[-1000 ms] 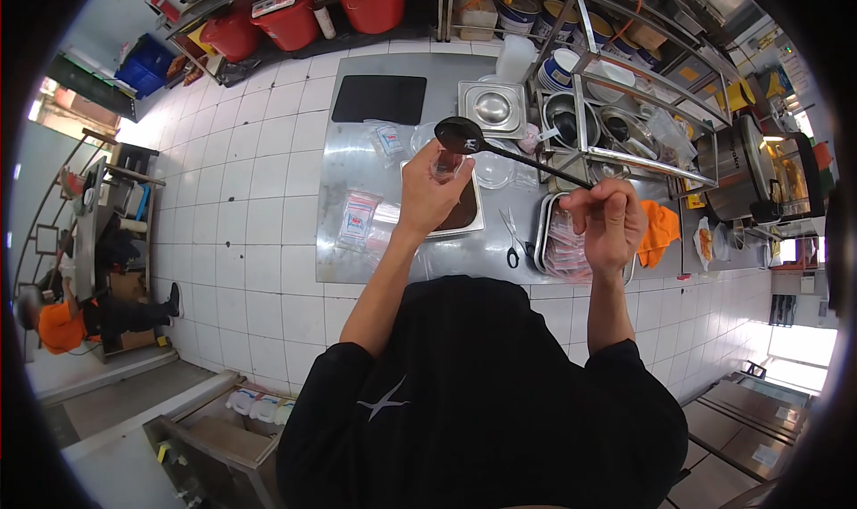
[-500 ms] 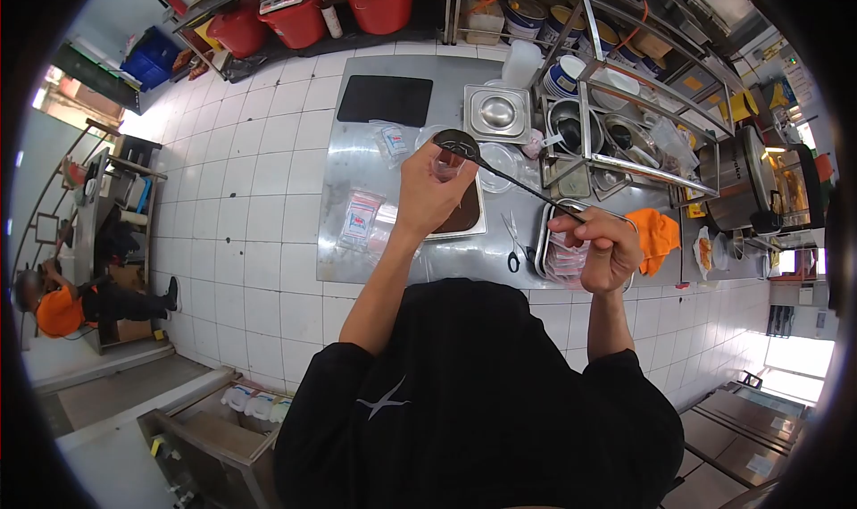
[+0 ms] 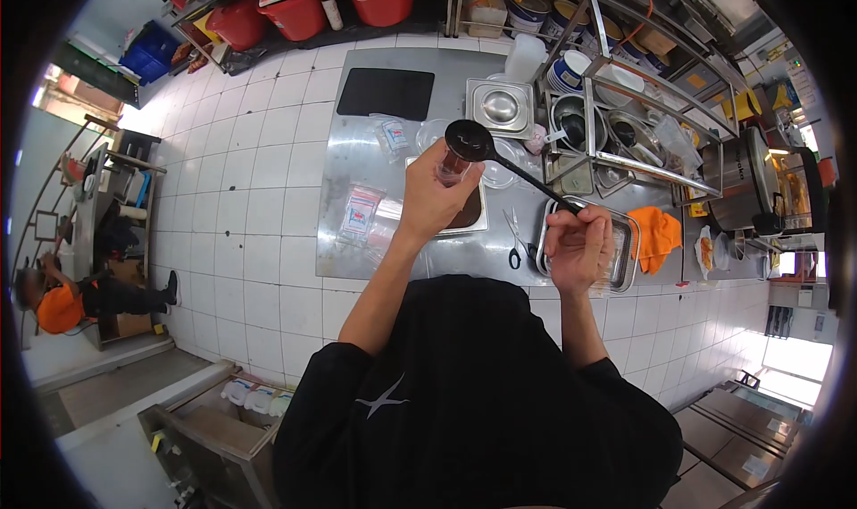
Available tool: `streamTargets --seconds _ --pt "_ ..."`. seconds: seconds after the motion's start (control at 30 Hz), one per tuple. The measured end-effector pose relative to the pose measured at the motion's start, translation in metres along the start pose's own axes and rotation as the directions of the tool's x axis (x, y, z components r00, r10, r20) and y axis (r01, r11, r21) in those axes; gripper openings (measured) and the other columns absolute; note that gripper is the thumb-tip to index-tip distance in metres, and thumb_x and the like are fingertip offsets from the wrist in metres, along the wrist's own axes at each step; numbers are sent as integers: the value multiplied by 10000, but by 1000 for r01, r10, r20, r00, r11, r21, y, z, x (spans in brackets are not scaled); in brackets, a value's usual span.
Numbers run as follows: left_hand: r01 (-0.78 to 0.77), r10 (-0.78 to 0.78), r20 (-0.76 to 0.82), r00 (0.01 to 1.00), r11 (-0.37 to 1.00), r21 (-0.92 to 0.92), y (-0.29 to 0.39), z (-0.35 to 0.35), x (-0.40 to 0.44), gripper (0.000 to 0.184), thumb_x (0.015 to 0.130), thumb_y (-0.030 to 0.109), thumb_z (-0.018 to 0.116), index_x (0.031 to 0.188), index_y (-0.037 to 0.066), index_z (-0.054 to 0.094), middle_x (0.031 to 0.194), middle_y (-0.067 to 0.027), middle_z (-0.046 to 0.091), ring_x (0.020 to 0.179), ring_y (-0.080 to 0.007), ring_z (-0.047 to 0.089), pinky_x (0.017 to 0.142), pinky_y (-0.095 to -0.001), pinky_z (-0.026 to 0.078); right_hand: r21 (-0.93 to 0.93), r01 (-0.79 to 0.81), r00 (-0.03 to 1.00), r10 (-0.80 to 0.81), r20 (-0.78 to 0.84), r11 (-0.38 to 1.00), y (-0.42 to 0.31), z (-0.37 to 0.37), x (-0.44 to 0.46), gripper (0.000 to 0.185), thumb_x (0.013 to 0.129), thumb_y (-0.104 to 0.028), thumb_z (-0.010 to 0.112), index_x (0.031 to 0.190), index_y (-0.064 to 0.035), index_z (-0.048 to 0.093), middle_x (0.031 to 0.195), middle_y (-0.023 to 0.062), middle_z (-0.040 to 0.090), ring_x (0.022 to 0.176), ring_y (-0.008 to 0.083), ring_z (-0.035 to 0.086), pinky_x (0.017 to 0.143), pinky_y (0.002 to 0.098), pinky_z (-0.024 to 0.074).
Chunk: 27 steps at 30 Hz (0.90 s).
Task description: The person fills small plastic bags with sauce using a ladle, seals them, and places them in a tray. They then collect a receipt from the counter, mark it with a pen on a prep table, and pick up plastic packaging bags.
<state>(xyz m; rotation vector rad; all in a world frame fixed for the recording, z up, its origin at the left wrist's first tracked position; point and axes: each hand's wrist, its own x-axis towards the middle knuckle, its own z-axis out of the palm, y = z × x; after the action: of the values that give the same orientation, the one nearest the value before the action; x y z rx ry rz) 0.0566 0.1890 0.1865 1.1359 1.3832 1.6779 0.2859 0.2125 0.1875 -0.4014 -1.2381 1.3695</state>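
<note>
Since the frame before, the right hand point(image 3: 580, 252) has shifted inward and the ladle point(image 3: 470, 140) bowl a little rightward. Left fingers curl around a clear cup point(image 3: 453, 169); right fingers close on the ladle's handle end. The bowl sits at the cup's mouth, contact unclear. Both forearms reach forward, the left hand above the sauce pan point(image 3: 483, 212), the right, palm upward, over the tray point(image 3: 633, 263), beside the scissors point(image 3: 515, 241).
</note>
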Motion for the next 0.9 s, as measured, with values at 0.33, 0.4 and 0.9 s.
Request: streamTargets --seconds 0.33,0.4,0.9 --pt "-18 37 -123 992 988 152 -95 7 -7 192 916 99 762 1054 25 651 884 -2 643 784 -73 594 689 -231 495 318 -201 956 256 -143 927 37 -9 -9 344 1131 -350 348 1174 -61 531 991 213 740 490 187 529 458 280 418" --pt "-15 35 -126 991 988 151 -97 5 -9 187 916 91 759 1049 24 646 896 -5 644 787 -74 596 674 -229 495 367 -237 931 319 -180 900 40 -10 -11 354 1131 -359 348 1175 -63 537 992 207 741 492 184 528 450 282 412" --pt "194 -107 249 962 914 -357 -28 -71 -38 623 746 13 610 1342 87 442 901 -58 491 822 -138 478 793 -278 410 -829 -363 810 584 -55 425 105 -45 -14 459 1049 -335 558 1393 -34 514 1018 159 722 651 206 623 626 323 518"
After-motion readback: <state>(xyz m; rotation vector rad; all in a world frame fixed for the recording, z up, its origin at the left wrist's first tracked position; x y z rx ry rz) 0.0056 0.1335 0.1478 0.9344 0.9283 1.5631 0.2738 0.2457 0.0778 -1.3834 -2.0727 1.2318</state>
